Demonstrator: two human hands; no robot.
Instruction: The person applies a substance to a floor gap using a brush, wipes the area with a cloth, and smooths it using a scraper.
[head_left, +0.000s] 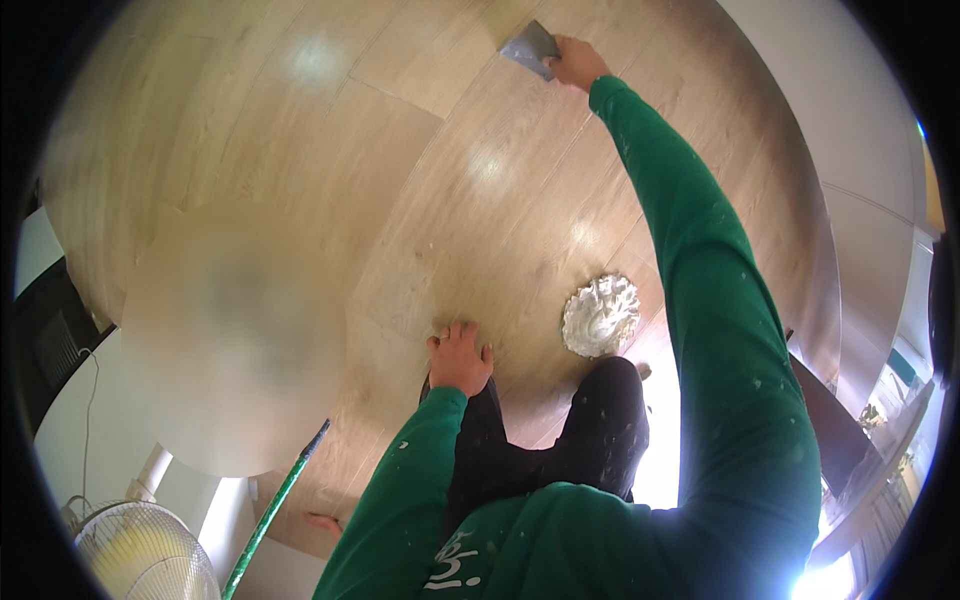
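My right hand [577, 63] reaches far forward at the upper right and grips a wide grey scraper [529, 48], its flat blade against or just above the wood-look floor [400, 130]. My left hand [460, 361] rests by my left knee, fingers stretched out, palm down and holding nothing. Ahead of my right knee lies a round, white, crumpled thing [601, 316] with a ruffled edge; its kind is unclear. Green sleeves with small pale specks cover both arms.
At the lower left a green pole [276, 512] leans at a slant beside a caged fan [146, 556]. A pale wall [850, 140] bounds the floor on the right. A dark appliance [58, 330] stands at the far left. A large patch at left is blurred.
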